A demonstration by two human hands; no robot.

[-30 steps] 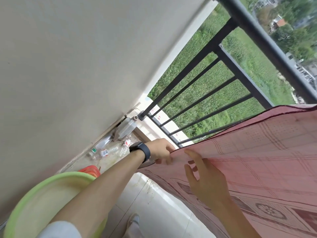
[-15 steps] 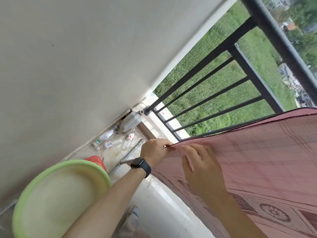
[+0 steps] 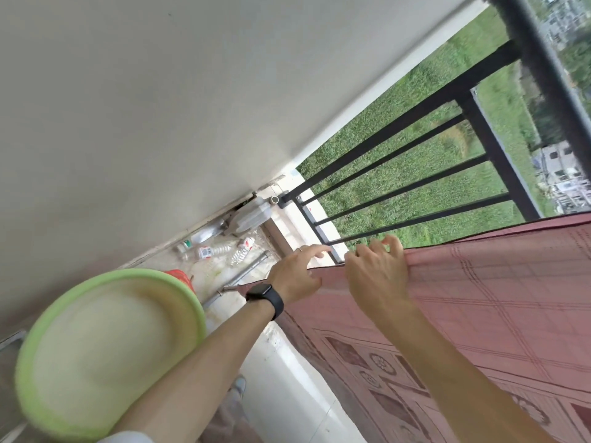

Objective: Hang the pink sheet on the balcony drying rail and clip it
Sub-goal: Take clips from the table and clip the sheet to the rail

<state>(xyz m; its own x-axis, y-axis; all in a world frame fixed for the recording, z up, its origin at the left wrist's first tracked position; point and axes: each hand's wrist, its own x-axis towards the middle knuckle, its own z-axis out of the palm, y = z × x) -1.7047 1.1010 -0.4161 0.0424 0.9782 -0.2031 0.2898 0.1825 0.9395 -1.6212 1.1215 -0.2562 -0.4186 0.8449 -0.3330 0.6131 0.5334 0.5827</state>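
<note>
I see the pink sheet (image 3: pixel 495 298) hanging against the balcony railing (image 3: pixel 415 148), covering its right part. My right hand (image 3: pixel 377 276) curls its fingers over the sheet's top edge, gripping it. My left hand (image 3: pixel 295 276) rests at the sheet's end edge with its fingers straight and loose. At lower left is a green basin (image 3: pixel 179 289), its pale inside blurred. Plastic bottles (image 3: pixel 217 251) lie on the floor along the wall.

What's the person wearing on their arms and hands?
Left wrist: black smartwatch on a black band. The left hand seems to wear a thin ring. A pale sleeve edge shows high on that arm. The right hand and forearm wear nothing.
</note>
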